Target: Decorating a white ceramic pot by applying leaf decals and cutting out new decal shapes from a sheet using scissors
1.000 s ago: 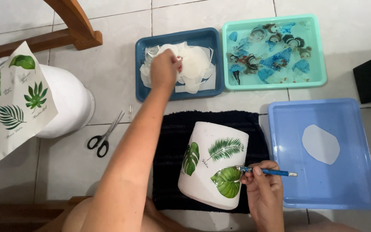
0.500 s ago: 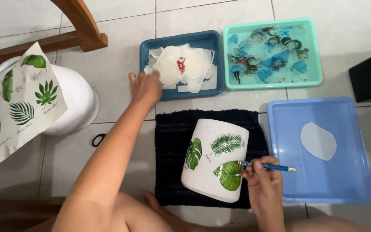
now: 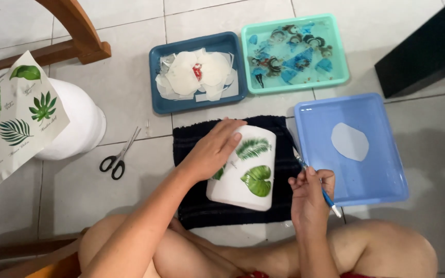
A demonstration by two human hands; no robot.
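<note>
White pot under left hand; right hand grips brush.

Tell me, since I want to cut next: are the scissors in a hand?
No, the scissors lie on the floor tiles, while the left hand rests on the white pot and the right hand holds a brush.

Under the left hand, part of the white pot and one leaf picture are covered. The brush in the right hand is partly hidden by fingers (bristles too small to tell).
</note>
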